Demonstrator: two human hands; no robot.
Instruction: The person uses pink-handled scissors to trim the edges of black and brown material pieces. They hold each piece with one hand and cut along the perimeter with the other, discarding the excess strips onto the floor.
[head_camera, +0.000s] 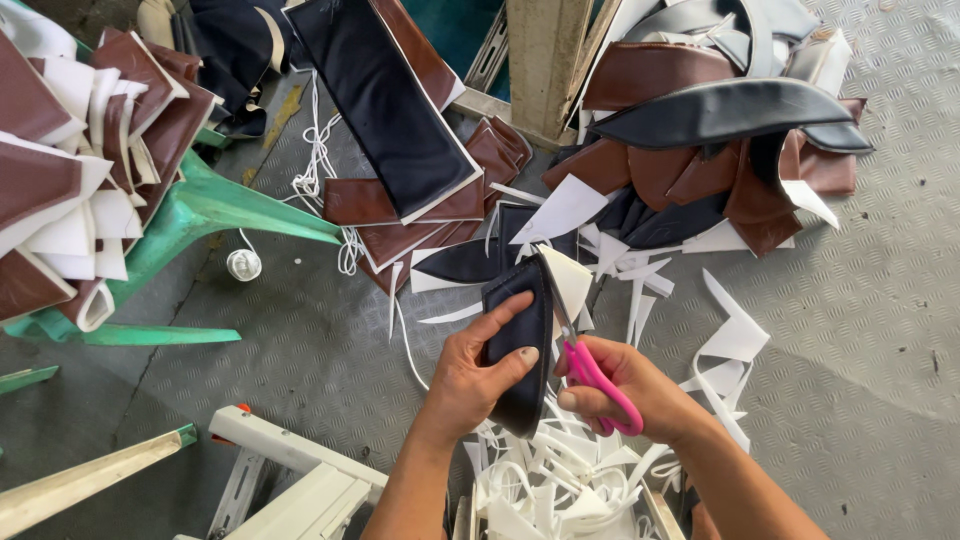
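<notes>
A heap of brown and black leather pieces (700, 150) covers the far floor, with more stacked on a green chair (215, 210) at left. Near centre, the left hand (470, 375) is closed around a dark piece (520, 340) with white backing, thumb on top. Just right, the right hand (630, 385) grips pink-handled scissors (590, 365), blades at the piece's edge. White scraps (560, 480) partly hide the near floor.
</notes>
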